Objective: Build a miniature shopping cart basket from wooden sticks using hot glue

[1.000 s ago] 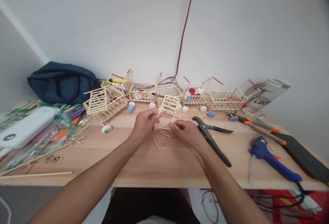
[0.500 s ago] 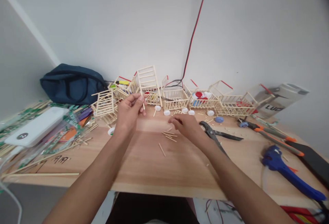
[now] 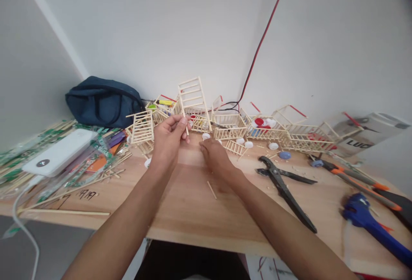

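Observation:
My left hand point(image 3: 170, 136) pinches one long side of a ladder-like frame of thin wooden sticks point(image 3: 192, 98), holding it upright above the table. To its right, my right hand point(image 3: 215, 155) is low over the tabletop, fingers drawn together at the frame's lower end; anything between the fingertips is hidden. A white bottle cap point(image 3: 206, 136) lies just beyond those fingertips. One loose short stick point(image 3: 212, 190) lies in front of the right hand. Behind both hands stands a row of small stick-built carts, one of them point(image 3: 229, 126) nearest the right hand.
Black cutting pliers point(image 3: 286, 190) and a blue glue gun point(image 3: 375, 224) lie on the right, near orange-handled pliers point(image 3: 363, 179). On the left are a white power bank point(image 3: 59, 153), bundled sticks and a dark blue bag point(image 3: 104, 102). Another stick-built cart point(image 3: 143, 127) leans beside my left hand.
My right hand has moved left, closer to the frame, and now covers the short sticks that lay beside it. My left hand still holds the frame. The view has turned slightly left.

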Available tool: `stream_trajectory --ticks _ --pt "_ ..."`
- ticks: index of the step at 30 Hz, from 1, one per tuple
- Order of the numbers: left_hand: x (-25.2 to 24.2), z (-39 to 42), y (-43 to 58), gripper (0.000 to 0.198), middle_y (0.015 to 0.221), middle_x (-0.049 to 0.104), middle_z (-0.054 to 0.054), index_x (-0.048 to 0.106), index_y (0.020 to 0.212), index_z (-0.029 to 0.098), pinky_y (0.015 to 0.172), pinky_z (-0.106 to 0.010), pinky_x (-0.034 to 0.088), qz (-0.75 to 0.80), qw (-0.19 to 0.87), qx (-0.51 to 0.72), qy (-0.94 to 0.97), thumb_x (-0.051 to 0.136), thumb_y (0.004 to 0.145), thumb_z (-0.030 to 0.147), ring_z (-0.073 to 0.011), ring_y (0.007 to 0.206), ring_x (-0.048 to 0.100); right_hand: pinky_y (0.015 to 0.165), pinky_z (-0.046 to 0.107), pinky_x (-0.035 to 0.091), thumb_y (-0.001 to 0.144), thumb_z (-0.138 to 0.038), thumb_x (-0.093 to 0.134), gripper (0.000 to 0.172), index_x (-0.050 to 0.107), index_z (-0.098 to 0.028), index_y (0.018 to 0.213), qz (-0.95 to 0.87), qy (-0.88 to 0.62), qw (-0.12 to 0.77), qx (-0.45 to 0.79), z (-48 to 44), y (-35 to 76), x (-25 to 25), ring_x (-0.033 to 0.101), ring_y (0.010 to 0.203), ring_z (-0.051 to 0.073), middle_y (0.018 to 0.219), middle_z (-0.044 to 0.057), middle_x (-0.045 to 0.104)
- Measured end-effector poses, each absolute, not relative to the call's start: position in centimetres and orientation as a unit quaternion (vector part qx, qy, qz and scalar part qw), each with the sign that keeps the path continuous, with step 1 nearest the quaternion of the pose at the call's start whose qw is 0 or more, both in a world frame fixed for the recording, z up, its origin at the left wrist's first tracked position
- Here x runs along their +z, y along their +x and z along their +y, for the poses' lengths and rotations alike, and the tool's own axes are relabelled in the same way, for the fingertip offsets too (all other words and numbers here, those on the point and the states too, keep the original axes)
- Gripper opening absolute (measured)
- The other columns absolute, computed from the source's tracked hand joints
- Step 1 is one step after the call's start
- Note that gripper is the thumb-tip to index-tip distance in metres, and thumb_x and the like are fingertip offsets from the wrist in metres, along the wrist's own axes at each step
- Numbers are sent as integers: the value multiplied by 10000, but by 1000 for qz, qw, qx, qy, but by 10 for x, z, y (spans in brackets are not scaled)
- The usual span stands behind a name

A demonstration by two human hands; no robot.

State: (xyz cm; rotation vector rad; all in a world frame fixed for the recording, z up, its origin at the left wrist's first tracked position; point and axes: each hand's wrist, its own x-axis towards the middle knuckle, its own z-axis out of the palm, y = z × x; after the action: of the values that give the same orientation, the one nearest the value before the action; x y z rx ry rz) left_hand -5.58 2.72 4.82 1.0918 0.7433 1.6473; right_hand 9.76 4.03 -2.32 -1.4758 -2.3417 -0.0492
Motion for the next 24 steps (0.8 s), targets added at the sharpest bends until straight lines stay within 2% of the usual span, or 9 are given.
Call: stream_trajectory --ticks 3,5,7,10,13,16,19,22,24 --pt "48 27 -57 217 652 578 16 682 806 123 426 -179 405 310 494 679 446 749 708 305 -41 473 418 713 266 434 911 -207 440 207 634 -154 864 -792 -546 265 72 33 109 -17 613 787 160 836 62 680" --pt "48 27 -56 232 651 585 13 678 815 120 427 -182 408 315 497 672 449 749 704 311 -44 473 424 673 262 436 865 -297 515 153 602 -173 851 -727 -540 368 210 24 119 -10 605 727 147 794 35 664" --pt "47 26 -54 252 644 586 13 674 812 119 424 -183 409 321 507 657 456 757 691 324 -45 471 425 658 261 435 792 -367 603 193 550 -194 861 -646 -506 458 343 13 130 -3 603 722 144 782 19 650" --pt "43 24 -48 285 635 574 21 666 785 119 415 -178 403 329 542 620 462 780 658 348 -39 460 414 610 234 402 729 -412 677 326 498 -212 912 -566 -479 513 433 -4 149 5 580 689 123 788 3 646" --pt "35 21 -40 315 634 574 22 666 788 115 416 -176 403 338 580 574 468 796 639 361 -35 455 413 555 219 355 718 -438 696 357 544 -192 926 -540 -476 524 457 -15 169 8 509 608 94 760 3 641" --pt "24 18 -29 320 605 559 27 667 782 117 420 -177 402 356 599 523 490 795 642 375 -33 439 416 555 229 362 734 -461 681 320 579 -186 863 -544 -493 533 421 -22 187 13 489 592 92 764 14 651" --pt "14 12 -17 329 627 571 24 658 765 121 418 -184 405 363 611 479 516 778 657 407 -33 431 420 613 266 406 786 -434 643 238 602 -201 818 -595 -525 536 288 -31 193 25 549 672 133 788 24 657" --pt "9 6 -8 336 637 570 21 661 776 113 417 -180 392 360 614 447 542 757 678 419 -32 436 411 714 310 416 860 -330 600 139 641 -208 809 -708 -524 465 88 -37 186 37 572 779 174 831 39 666" --pt "8 3 -5 336 626 561 21 659 773 107 425 -179 396 362 613 440 548 748 685 419 -35 448 403 765 332 396 903 -284 565 146 650 -200 819 -763 -510 397 -22 -38 177 41 559 826 193 837 52 662"
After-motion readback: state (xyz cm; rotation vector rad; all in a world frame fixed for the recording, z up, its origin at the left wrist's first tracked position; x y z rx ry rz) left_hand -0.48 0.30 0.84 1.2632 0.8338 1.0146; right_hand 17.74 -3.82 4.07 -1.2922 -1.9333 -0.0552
